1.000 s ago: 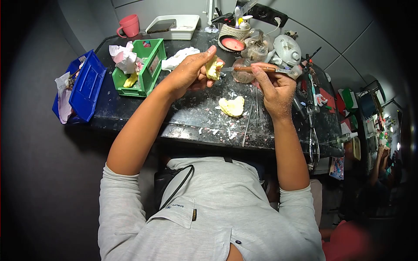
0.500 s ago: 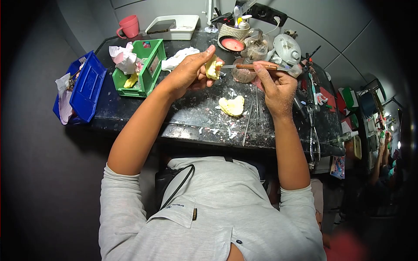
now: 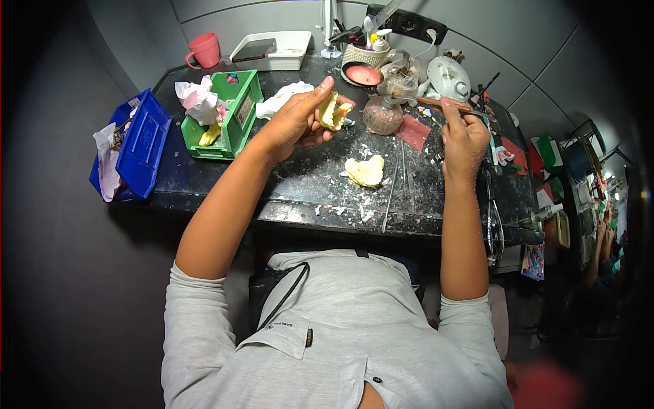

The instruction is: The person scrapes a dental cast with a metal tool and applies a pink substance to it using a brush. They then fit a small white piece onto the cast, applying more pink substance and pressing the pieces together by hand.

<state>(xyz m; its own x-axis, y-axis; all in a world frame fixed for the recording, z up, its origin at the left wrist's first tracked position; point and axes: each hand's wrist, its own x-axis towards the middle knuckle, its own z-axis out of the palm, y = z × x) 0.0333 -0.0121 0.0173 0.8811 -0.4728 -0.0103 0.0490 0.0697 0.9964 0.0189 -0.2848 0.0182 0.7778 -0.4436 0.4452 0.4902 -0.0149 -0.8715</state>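
My left hand (image 3: 298, 124) is closed around a yellow dental cast (image 3: 332, 114), held up above the black worktop. In my right hand (image 3: 464, 144) is a wax knife (image 3: 446, 105) with a wooden handle, its blade pointing left and overlapping the top of a glass spirit lamp (image 3: 383, 117). Another yellow dental cast (image 3: 366, 170) lies on the worktop between my forearms, among pale scraps. A pink wax sheet (image 3: 413, 132) rests beside the lamp.
To the left stand a green bin (image 3: 246, 112) with crumpled paper and a tilted blue bin (image 3: 144, 146). Along the back are a pink mug (image 3: 206, 50), a white tray (image 3: 289, 61) holding a phone, and a round dish of pink wax (image 3: 362, 73). Tools and cables crowd the right edge.
My right hand has moved right with the wax knife, taking the blade from beside the held cast to the spirit lamp. The cast in my left hand has turned slightly.
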